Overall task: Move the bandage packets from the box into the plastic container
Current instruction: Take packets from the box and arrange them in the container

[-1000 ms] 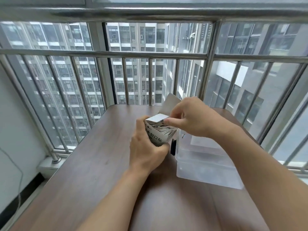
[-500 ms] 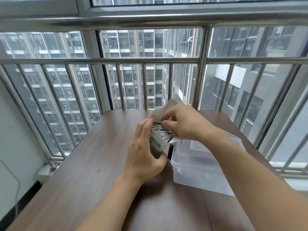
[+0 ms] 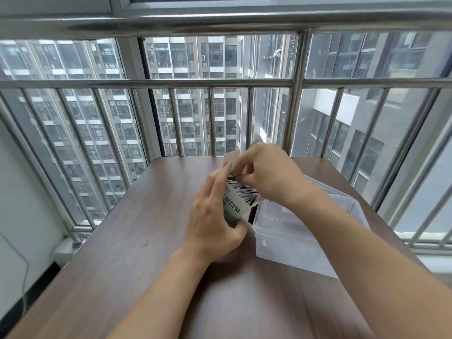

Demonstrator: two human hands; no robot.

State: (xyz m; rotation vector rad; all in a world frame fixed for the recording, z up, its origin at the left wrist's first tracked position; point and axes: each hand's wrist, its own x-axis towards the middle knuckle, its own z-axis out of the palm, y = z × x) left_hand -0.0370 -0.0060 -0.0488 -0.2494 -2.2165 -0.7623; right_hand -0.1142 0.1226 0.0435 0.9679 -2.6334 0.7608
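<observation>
The right hand (image 3: 266, 174) pinches the top edge of the bandage packets (image 3: 242, 192) packed upright in the open box (image 3: 232, 207), which the left hand (image 3: 212, 216) clasps just above the wooden surface (image 3: 137, 231). The packets look light, thin and slick, best taken several at once by their upper edges. The clear plastic container (image 3: 300, 238) waits just beside the box.

Only readable text: black Chinese chars "创口贴" on white side of the box (image 3: 233, 207), running down the face, just left of the plastic container (image 3: 300, 237). Smaller print above those chars on same face, too small to read. Packet edges at box mouth: dark markings, illegible.
</observation>
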